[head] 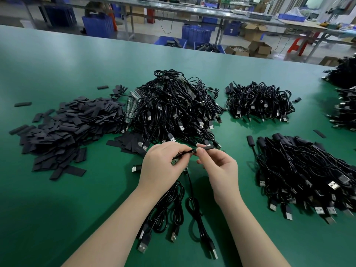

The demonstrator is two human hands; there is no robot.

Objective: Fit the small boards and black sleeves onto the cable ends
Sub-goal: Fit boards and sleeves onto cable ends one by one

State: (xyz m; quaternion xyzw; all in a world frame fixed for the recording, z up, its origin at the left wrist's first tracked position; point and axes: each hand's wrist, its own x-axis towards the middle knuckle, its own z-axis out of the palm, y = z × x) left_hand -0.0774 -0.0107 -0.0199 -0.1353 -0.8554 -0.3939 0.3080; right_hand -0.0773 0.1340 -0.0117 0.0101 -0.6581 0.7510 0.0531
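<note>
Above the surface [57, 60], left hand [160, 166]: grip pinching cable end [189, 151]
Right hand [217, 167]: grip pinching black sleeve [207, 147]

The left hand [163, 162] covers most of the small green board [176, 160] in its grip, so only a sliver shows under the fingers. The cable end [190, 151] between the two hands is too small to read, and whether it already sits inside the black sleeve [207, 147] pinched by the right hand [217, 166] is unclear. Green board strips [133, 105] seem to lie half buried beneath the big cable heap [173, 106]. The picture's right edge cuts off the far cable piles [346, 105] on the counter [57, 209].
</note>
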